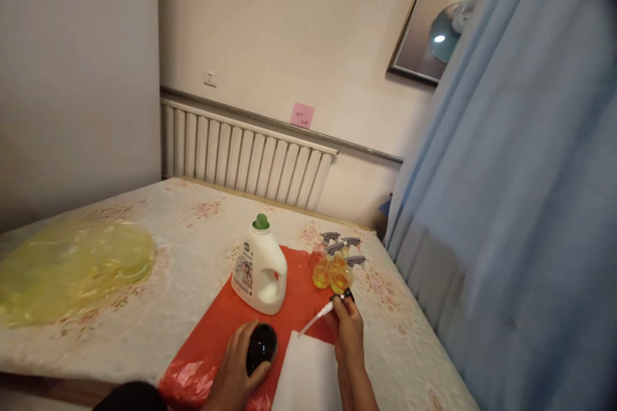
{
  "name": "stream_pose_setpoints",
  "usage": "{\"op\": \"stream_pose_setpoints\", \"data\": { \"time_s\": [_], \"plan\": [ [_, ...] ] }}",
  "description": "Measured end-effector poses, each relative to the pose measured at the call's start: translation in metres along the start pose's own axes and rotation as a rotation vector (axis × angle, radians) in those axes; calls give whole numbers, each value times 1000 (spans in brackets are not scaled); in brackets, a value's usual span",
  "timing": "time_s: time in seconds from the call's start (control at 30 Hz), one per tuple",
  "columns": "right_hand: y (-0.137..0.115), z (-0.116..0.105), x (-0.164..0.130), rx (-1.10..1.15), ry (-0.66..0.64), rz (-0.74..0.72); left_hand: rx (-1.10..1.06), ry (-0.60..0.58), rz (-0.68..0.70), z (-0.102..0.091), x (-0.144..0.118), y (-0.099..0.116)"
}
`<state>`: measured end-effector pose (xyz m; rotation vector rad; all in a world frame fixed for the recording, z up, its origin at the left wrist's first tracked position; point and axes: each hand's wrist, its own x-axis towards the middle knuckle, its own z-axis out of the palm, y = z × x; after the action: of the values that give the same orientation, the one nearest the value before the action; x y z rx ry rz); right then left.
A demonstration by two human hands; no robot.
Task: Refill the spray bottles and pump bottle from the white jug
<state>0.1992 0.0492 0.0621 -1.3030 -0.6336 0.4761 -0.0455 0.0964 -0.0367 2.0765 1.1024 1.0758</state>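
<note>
My left hand point(236, 366) is closed around a glossy black bottle point(261, 348) with a rounded end, low over the red sheet point(212, 334). In my right hand point(349, 334) is a pump head point(342, 296), black at the top, with a thin white dip tube slanting down to the left. The tube's tip hangs at the upper edge of a white sheet point(306, 372). Beyond my hands stands a white jug point(263, 273) with a handle and a green stopper in its neck. Several spray bottles point(332, 270) with grey triggers and yellow-orange contents stand at the right.
A floral-covered bed or table point(193, 257) bears everything. On its left lies a translucent yellow plastic bag point(72, 270). A radiator point(245, 154) and a pink note point(302, 115) are at the back wall; a blue curtain point(506, 173) hangs along the right.
</note>
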Motion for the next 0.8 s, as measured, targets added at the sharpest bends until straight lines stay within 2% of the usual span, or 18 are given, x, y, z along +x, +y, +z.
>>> {"op": "stream_pose_setpoints", "data": {
  "time_s": [0.1, 0.27, 0.4, 0.53, 0.6, 0.67, 0.8],
  "plan": [
    [4, 3, 16, -154, -88, -44, 4, 24, 8, 1, 0, 0],
    [16, 26, 44, -483, -234, -168, 0, 6, 6, 0, 1, -4],
    [38, 37, 53, -738, -361, -220, -10, 4, 20, 6, -2, -16],
    [59, 39, 55, -932, -464, -210, -58, 45, 2, 14, -5, -22],
    [66, 38, 54, -981, -486, -200, -89, 51, -16, 14, -6, -22],
    [69, 36, 52, -990, -479, -197, -124, 8, -21, 13, -6, -22],
    [64, 40, 48, -896, -372, -225, -156, -47, -54, 7, -5, -22]
  ]
}}
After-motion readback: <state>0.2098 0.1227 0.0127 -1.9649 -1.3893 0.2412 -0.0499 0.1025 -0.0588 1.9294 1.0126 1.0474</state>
